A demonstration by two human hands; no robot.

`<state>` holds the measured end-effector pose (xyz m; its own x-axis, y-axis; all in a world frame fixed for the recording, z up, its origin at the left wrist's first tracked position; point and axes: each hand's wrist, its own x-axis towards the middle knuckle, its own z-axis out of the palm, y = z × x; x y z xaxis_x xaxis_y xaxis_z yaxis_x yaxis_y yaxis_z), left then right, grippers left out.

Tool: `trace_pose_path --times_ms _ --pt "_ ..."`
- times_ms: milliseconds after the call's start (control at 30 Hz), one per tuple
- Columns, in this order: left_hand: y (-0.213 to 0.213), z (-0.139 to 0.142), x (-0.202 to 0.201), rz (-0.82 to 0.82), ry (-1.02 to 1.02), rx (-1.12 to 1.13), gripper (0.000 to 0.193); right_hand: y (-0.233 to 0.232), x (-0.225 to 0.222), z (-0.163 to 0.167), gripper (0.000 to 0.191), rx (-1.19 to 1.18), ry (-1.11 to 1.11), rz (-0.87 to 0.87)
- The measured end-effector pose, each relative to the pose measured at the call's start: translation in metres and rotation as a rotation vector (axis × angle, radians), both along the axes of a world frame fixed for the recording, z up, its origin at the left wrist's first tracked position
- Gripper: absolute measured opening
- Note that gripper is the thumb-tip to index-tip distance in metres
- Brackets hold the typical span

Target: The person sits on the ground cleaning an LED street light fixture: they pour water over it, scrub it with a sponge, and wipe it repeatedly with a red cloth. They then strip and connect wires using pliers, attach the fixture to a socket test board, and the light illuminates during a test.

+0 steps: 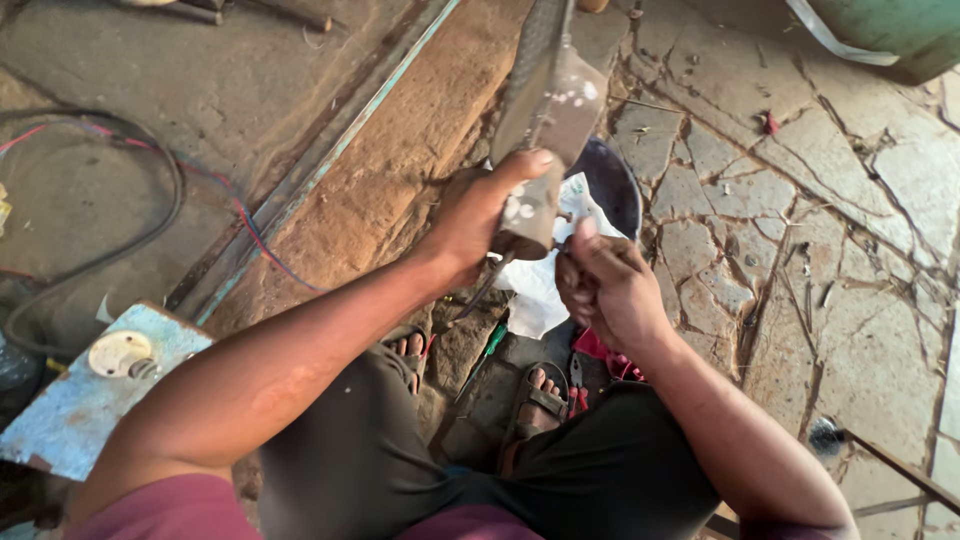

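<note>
My left hand point(478, 210) grips the lower end of a long, paint-spotted metal part point(545, 110) that rises toward the top of the view. My right hand point(605, 285) is closed just right of that end, fingers pinched at its base on something too small to make out. A dark round pan point(615, 180) and a crumpled white sheet point(540, 285) lie on the ground under both hands. Below them, between my sandalled feet point(535, 395), lie a green-handled screwdriver point(488, 350) and red-handled pliers point(578, 385).
A blue board with a round white socket point(115, 355) sits at the lower left, with black and red cables point(150, 200) looping behind it. A metal rail point(330, 150) runs diagonally along the stone step. Cracked stone paving point(800, 230) fills the right; a green container point(890, 35) stands top right.
</note>
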<state>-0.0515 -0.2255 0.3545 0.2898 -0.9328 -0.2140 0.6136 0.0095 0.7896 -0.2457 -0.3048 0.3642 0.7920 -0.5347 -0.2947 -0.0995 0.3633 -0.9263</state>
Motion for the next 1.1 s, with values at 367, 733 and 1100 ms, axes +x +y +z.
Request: trace_pose_path --times_ms 367,733,1100 --pt "0.006 0.002 0.001 -0.166 -0.009 0.004 0.049 -0.023 0.002 0.013 0.044 -0.756 0.032 0.224" --pt "-0.021 -0.029 -0.006 -0.315 -0.020 0.159 0.053 -0.031 -0.018 -0.006 0.013 -1.316 0.009 0.144" --pt "-0.068 -0.131 -0.039 -0.417 -1.426 0.574 0.070 -0.047 -0.093 0.039 0.038 -1.256 0.698 -0.096"
